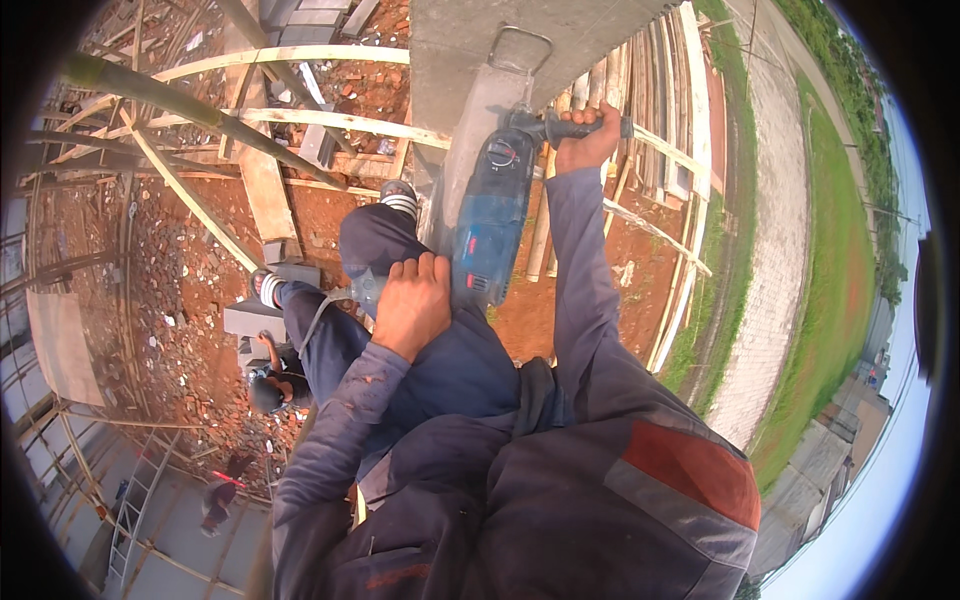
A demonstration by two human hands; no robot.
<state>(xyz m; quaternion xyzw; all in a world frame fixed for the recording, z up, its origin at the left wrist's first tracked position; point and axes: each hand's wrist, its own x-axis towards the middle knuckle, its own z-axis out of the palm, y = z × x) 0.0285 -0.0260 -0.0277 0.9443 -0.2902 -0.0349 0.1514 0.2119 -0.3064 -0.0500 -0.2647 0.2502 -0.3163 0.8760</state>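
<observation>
Your left hand (pixel 415 305) is closed around the rear grip of a blue and black rotary hammer (pixel 493 235), with the knuckles turned up toward the camera. Your right hand (pixel 590 140) is clamped on the black side handle (pixel 556 130), which stands out to the right from the front part of the tool; the end of this handle shows beyond your fingers. The rotary hammer is between your two hands, in front of your body, and its front points away from you, toward the grey concrete beam (pixel 440 70). I cannot tell whether a bit is fitted, or whether it touches the concrete. On the upper side of the tool there is a round selector dial (pixel 502 152), and a grey cable (pixel 316 322) hangs near the rear grip, over your left trouser leg.

Your two feet are to the left of the tool, in footwear with light and dark stripes. Around them are pale timber strips (pixel 330 122) and a thick bamboo pole (pixel 190 102). Below, on reddish ground (pixel 210 345) with broken brick, a person (pixel 280 388) is near some grey blocks (pixel 252 318). Farther down at left, a metal ladder (pixel 133 505) leans. On the right side lie a pale paved strip (pixel 775 240) and green grass (pixel 838 230).
</observation>
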